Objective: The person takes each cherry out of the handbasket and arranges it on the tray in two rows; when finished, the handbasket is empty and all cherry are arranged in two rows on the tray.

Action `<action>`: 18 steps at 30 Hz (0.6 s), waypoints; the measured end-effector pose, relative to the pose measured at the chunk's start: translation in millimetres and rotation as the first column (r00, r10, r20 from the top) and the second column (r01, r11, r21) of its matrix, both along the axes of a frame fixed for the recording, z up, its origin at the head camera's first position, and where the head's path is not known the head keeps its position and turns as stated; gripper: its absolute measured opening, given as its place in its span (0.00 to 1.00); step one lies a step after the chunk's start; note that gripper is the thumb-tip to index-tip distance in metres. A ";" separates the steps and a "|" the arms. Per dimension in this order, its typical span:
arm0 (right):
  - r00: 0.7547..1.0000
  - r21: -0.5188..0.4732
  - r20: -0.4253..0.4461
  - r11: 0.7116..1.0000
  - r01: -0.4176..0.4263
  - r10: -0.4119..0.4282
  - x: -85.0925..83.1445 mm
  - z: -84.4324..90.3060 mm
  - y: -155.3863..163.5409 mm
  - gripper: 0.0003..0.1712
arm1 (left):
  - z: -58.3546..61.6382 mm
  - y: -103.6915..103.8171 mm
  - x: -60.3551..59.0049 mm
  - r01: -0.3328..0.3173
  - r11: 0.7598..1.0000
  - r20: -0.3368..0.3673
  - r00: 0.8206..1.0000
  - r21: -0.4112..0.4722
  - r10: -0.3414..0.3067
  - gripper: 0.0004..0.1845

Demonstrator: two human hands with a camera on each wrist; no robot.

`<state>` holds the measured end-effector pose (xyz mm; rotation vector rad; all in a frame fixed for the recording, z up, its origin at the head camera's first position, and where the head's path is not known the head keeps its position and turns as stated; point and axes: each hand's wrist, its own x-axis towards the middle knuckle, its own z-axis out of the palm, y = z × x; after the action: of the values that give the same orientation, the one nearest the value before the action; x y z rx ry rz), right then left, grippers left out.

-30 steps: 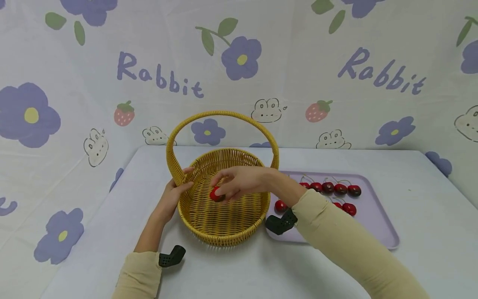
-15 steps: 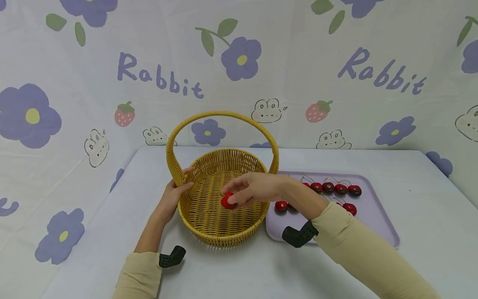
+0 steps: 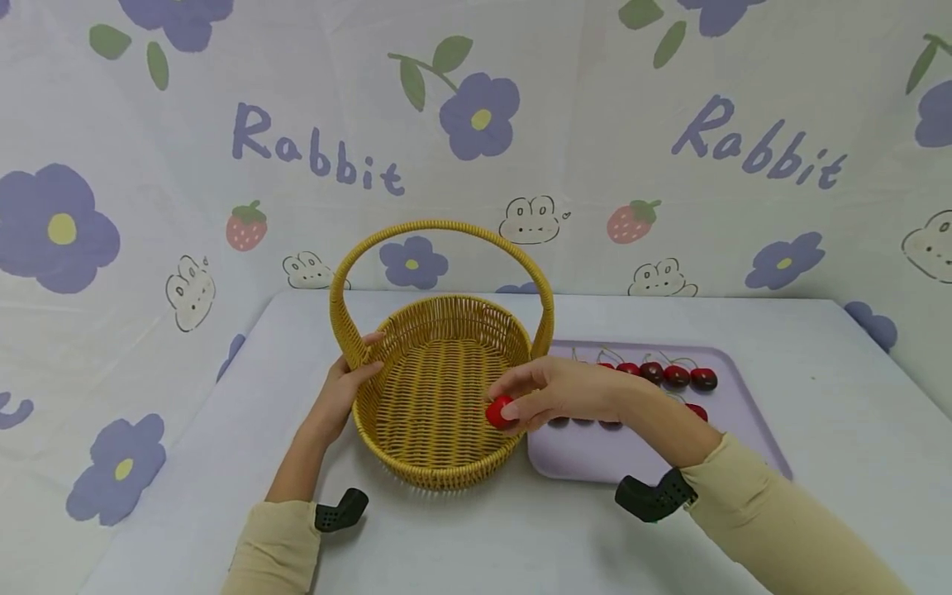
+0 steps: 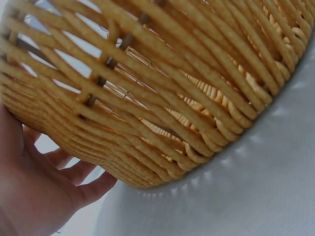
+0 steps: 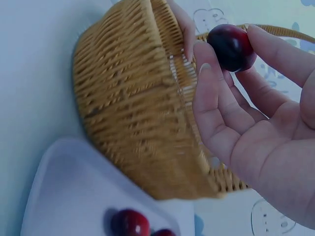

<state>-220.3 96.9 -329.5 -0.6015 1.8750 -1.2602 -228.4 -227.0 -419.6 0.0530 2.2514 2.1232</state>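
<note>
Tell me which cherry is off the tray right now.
The cherry pinched in the right hand, over the basket's right rim. All the other cherries lie on the purple tray beside the basket.

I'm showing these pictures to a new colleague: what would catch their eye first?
Probably the yellow wicker basket with its tall hoop handle, mid-table, gripped at its left rim by the left hand. Next, the red cherry pinched by the right hand over the basket's right rim, beside the lilac tray of cherries.
</note>
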 end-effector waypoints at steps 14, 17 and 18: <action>0.993 0.068 -0.055 0.992 0.109 -0.106 11.3 -8.7 68.4 0.24 | -3.5 -0.8 -1.8 0.007 1.000 0.006 1.000 0.006 -0.007 0.26; 0.988 0.056 -0.057 0.988 0.147 -0.143 13.1 -8.8 87.5 0.25 | -3.6 -1.1 -2.2 0.005 1.000 0.003 1.000 0.005 -0.005 0.26; 0.987 0.047 -0.058 0.987 0.153 -0.150 13.6 -8.8 94.1 0.25 | -3.5 -1.3 -2.1 0.005 1.000 0.003 1.000 0.005 -0.005 0.27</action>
<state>-206.7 191.0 -338.3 -0.4770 2.0242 -1.2989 -230.5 -228.4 -423.1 0.0553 2.2416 2.1254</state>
